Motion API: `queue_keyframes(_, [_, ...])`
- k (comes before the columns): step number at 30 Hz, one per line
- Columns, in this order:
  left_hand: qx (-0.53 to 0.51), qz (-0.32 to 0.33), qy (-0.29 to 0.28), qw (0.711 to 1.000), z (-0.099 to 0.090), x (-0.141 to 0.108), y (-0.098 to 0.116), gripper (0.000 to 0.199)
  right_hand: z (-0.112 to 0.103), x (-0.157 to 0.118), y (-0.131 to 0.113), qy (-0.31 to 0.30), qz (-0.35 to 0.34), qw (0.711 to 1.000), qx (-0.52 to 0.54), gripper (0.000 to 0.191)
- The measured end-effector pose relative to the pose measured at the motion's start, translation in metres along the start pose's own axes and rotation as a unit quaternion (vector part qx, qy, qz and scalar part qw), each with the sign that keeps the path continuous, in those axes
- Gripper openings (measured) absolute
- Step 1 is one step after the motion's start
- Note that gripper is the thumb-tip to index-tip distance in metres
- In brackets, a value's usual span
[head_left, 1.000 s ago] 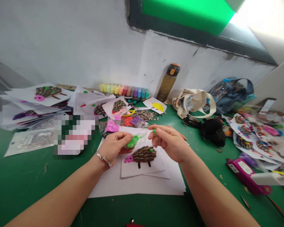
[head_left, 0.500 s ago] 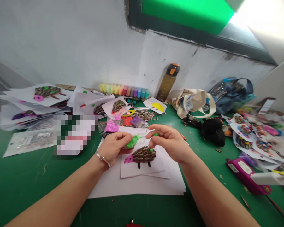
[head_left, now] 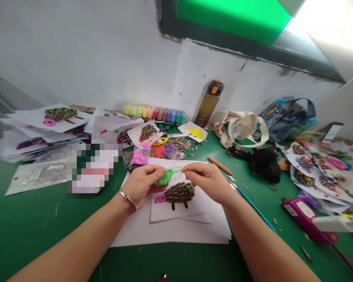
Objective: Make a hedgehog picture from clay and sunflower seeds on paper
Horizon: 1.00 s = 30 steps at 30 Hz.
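Note:
Above the white paper, my left hand (head_left: 144, 183) pinches a packet of green clay (head_left: 165, 177). My right hand (head_left: 204, 178) is closed at the packet's right end, its thumb and fingertips pressed together on a stretched bit of the green clay. Just below the hands lies a hedgehog picture (head_left: 179, 194) with a body of brown seeds, a pink face and one green dot on its back. It rests on larger white sheets (head_left: 170, 235).
Stacked pictures (head_left: 61, 117) lie at the left. Behind are loose seeds (head_left: 179, 144), clay packets (head_left: 155, 112) and a leaning bottle (head_left: 208, 103). Bags (head_left: 242, 127), an orange pencil (head_left: 220, 165), blue brushes (head_left: 257, 209) and a magenta device (head_left: 306, 219) are at the right.
My right hand has closed its fingers and moved its fingertips to the packet's end. The orange pencil and blue brushes now show more. My left hand has hardly moved.

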State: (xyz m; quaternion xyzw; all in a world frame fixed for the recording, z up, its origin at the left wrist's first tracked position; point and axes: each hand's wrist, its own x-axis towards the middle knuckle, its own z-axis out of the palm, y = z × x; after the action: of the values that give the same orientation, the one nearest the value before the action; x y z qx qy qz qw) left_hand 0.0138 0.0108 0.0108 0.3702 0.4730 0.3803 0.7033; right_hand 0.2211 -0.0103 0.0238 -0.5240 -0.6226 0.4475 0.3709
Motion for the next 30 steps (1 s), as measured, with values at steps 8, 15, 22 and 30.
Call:
queue_keyframes(8, [-0.013,0.0,0.006,1.0,0.001,0.0,-0.001,0.038,0.007,-0.006,-0.005,-0.074,-0.149,0.938,-0.305,0.023])
queue_keyframes(15, [-0.014,-0.04,-0.058,0.997,0.005,-0.003,-0.003,0.04,0.018,-0.013,-0.016,-0.108,-0.155,0.916,-0.353,0.022])
queue_keyframes(22, [-0.073,-0.018,-0.025,0.997,0.003,-0.005,0.004,0.023,0.016,-0.015,-0.018,-0.161,-0.063,0.979,-0.111,0.039])
queue_keyframes(30, [-0.093,-0.015,0.033,0.995,-0.001,0.001,0.003,0.005,0.008,-0.005,-0.003,-0.068,0.024,0.986,0.153,0.021])
